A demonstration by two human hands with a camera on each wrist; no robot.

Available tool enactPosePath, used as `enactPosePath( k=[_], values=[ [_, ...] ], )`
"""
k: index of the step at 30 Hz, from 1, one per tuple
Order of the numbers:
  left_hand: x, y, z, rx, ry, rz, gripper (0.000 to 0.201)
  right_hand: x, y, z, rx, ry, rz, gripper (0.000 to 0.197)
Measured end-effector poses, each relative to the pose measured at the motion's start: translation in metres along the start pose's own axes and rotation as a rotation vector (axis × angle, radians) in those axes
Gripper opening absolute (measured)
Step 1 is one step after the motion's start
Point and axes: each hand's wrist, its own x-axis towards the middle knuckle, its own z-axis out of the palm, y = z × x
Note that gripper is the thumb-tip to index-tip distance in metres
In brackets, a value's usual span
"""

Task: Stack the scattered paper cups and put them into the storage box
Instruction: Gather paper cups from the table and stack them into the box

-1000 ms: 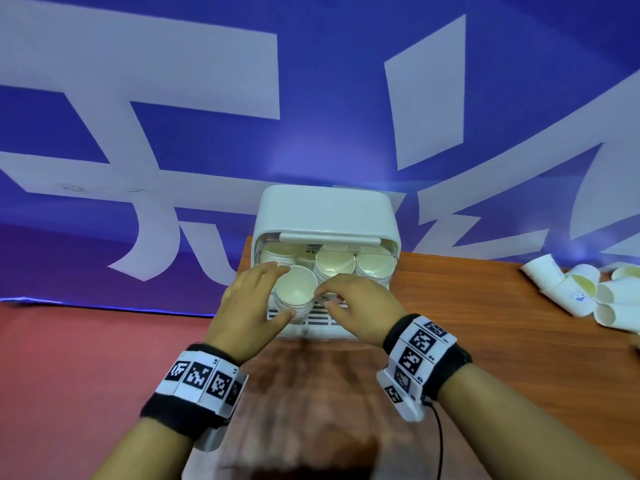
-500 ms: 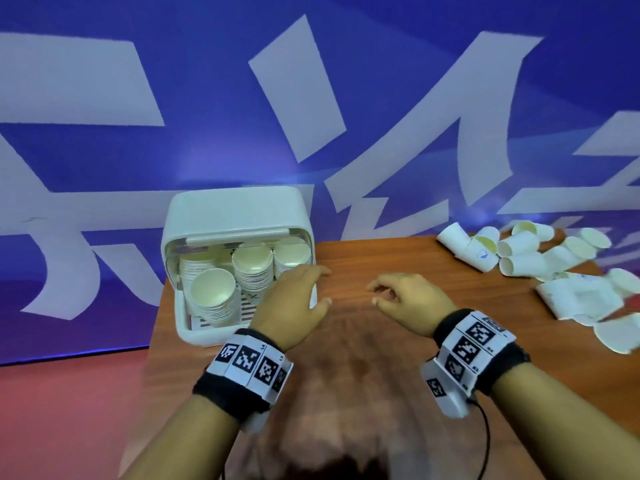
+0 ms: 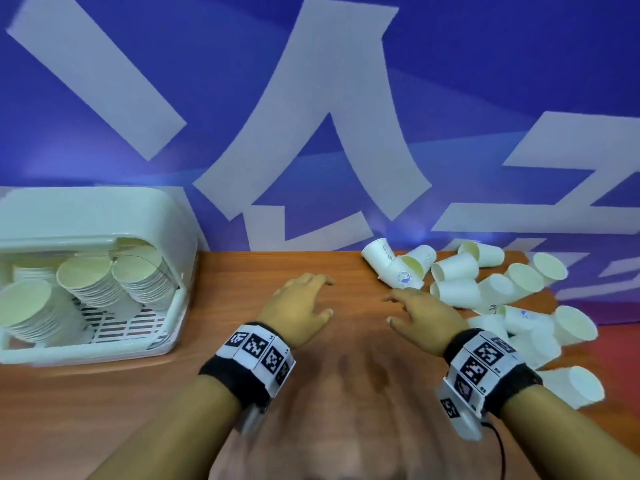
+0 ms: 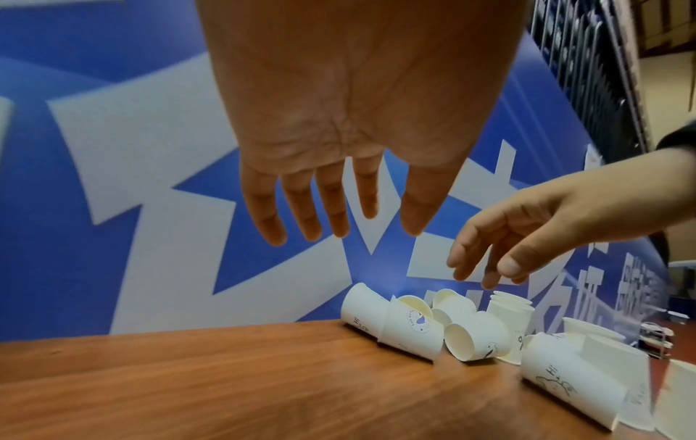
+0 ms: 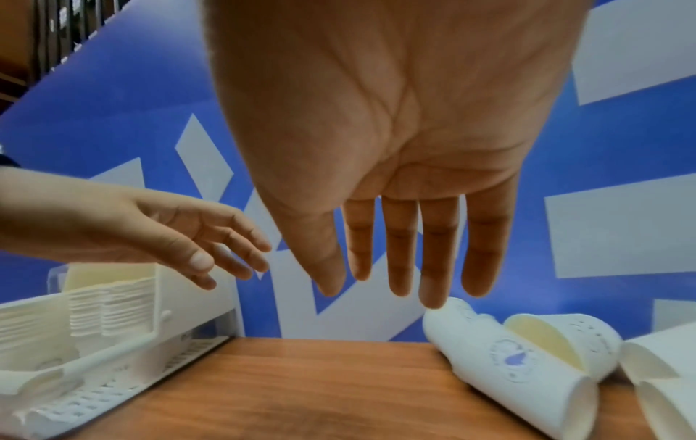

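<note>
On the wooden table (image 3: pixel 242 375), to my right, the loose paper cups (image 3: pixel 498 292) lie tipped on their sides; several stacks already stand in the storage box (image 3: pixel 104 216) at my left. My left hand (image 3: pixel 298 308) and right hand (image 3: pixel 426 315) hover between them, fingers spread and empty. I judge the cups light and easily crushed, so I would pinch each gently near its stiffer rim.
</note>
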Motion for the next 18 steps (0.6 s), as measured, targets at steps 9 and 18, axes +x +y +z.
enactPosePath(
  k=[9, 18],
  values=[
    [0.106, 0.031, 0.045, 0.038, -0.083, -0.116, 0.055, 0.074, 0.086, -0.012, 0.004, -0.006, 0.056, 0.053],
    [0.18, 0.031, 0.088, -0.011, -0.082, -0.165, 0.064, 0.115, 0.115, 0.007, 0.084, 0.012, 0.026, 0.066]
  ],
)
